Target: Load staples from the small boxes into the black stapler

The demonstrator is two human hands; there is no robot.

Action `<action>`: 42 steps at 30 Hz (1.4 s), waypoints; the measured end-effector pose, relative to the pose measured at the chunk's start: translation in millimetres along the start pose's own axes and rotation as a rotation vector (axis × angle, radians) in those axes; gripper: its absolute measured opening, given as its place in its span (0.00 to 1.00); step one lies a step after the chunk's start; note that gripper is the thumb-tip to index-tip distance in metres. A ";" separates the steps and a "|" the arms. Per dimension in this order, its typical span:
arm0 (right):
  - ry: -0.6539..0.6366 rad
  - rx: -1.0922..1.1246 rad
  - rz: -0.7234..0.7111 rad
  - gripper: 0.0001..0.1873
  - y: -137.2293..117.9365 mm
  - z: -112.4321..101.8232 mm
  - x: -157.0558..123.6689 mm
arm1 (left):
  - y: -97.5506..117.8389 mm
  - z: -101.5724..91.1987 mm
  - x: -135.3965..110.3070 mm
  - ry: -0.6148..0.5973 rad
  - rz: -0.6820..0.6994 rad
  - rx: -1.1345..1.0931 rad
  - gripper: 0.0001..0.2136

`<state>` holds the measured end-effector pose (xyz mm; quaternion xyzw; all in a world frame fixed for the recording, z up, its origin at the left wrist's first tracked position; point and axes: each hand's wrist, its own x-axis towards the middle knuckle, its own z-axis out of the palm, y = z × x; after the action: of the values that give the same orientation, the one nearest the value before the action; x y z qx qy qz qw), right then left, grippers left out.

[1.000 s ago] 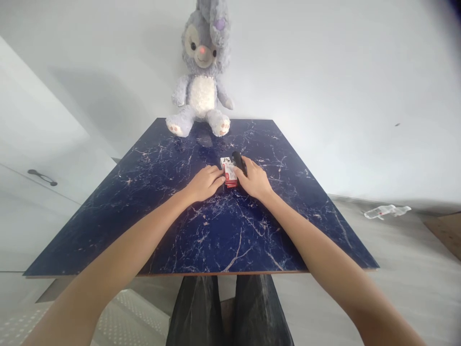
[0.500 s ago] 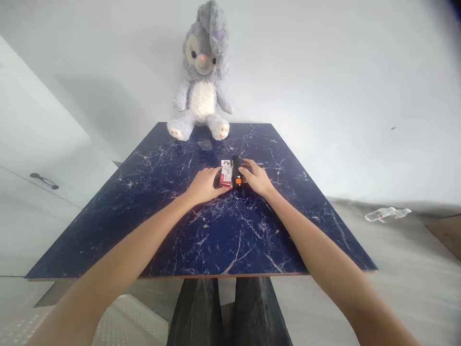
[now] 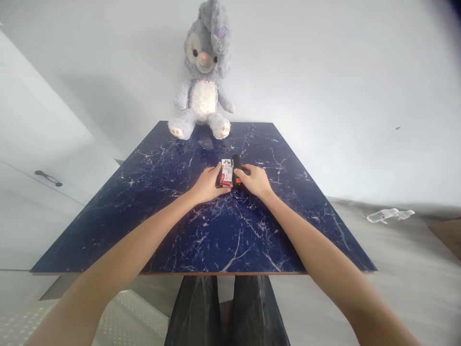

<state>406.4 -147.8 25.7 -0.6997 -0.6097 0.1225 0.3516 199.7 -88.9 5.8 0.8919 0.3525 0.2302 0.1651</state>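
Note:
Near the middle of the blue marbled table [image 3: 201, 230], my left hand [image 3: 207, 186] grips a small red-and-white printed packet [image 3: 226, 176] between its fingers at the far side and its thumb at the near side. Something black shows along the packet's left edge, partly hidden by that hand. Right beside the packet is a black, narrow item [image 3: 236, 161] with an orange patch. My right hand [image 3: 255, 180] holds this item, thumb laid across its top and fingers curled at its right side. Whether the black item and the packet are joined, I cannot tell.
A large grey-lilac plush rabbit [image 3: 203, 98] sits at the table's back edge against the white wall. On the floor to the right lies a clear plastic bottle [image 3: 391, 215]. A white door or cabinet with a dark handle [image 3: 48, 178] stands at the left.
My right hand has shifted slightly left, its thumb now over the black item and partly covering the orange patch. The left hand keeps its grip on the packet. The view has moved a little.

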 end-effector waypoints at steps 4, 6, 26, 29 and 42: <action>0.040 -0.041 0.032 0.20 -3.2 0.2 -1.0 | 1.4 5.4 10.7 -0.035 -0.065 -0.017 0.51; 0.053 -0.056 0.091 0.19 -2.0 -3.9 1.1 | 7.9 11.6 20.1 -0.001 -0.088 0.001 0.51; 0.487 -0.055 0.458 0.23 110.3 -62.3 33.3 | 125.4 113.4 103.7 0.085 -0.050 0.072 0.42; 0.480 -0.038 0.461 0.23 109.1 -61.8 34.4 | 92.9 82.7 72.0 0.139 0.066 0.086 0.34; 0.730 -0.178 0.105 0.23 72.1 -58.3 24.7 | -34.2 -30.4 -20.7 0.114 -0.128 0.230 0.17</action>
<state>502.2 -145.3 27.9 -0.7554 -0.4159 -0.1703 0.4768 151.4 -75.6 9.6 0.8660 0.4416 0.2278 0.0559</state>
